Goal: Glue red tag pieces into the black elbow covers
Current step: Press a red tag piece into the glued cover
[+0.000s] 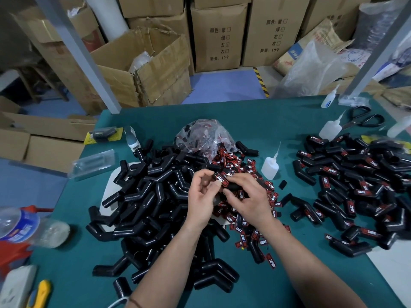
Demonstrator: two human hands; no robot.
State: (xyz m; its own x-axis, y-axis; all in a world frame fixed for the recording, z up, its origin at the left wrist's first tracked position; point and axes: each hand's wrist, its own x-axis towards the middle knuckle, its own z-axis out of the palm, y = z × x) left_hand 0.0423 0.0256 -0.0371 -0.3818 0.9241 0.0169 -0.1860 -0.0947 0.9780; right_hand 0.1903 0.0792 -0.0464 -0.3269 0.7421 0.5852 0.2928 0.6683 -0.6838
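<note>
Both hands meet over the middle of the green table [255, 121]. Between them is a black elbow cover [232, 185] with a red tag [222, 180] lying on its face. My left hand [201, 196] pinches the cover's left end with thumb and fingertips. My right hand [244, 196] curls round the cover's right part, its fingers on the tag. A big heap of plain black elbow covers [151, 207] lies to the left. Loose red tags [246, 170] spill from a clear bag [200, 136] behind the hands. A white glue bottle [270, 166] stands to the right of the hands.
A pile of tagged covers [355, 185] fills the right side. Two more glue bottles [331, 127], scissors [362, 117] and a clear bag sit at the far right. A water bottle [24, 225], a power strip [17, 285] and a yellow knife [41, 292] lie at the left edge. Cardboard boxes stand behind.
</note>
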